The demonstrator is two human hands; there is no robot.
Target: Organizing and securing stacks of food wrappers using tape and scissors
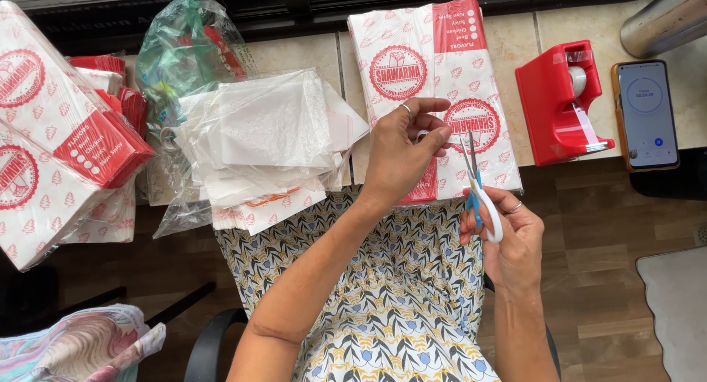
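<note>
Scissors (479, 194) sit in my right hand (508, 238), grip closed round the handles, blades up and slightly parted. My left hand (401, 157) pinches a small white tape piece (422, 135) above the printed paper bags (434, 95) on the counter (515, 36). I judge cutting is underway; next the blades must meet the tape squarely.

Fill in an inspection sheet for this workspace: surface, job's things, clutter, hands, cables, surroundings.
Surface: tiled counter, mostly covered.
Job's things: scissors, blades up; printed paper bags under the hands; red tape dispenser.
Clutter: plastic-wrapped white sheets; bag stacks at one end; green plastic bag; phone, screen lit.
Hands: right hand grips the scissors; left hand pinches something small, unclear.
Cables: nothing seen.
Surroundings: wood floor, chair edge, metal cylinder.
</note>
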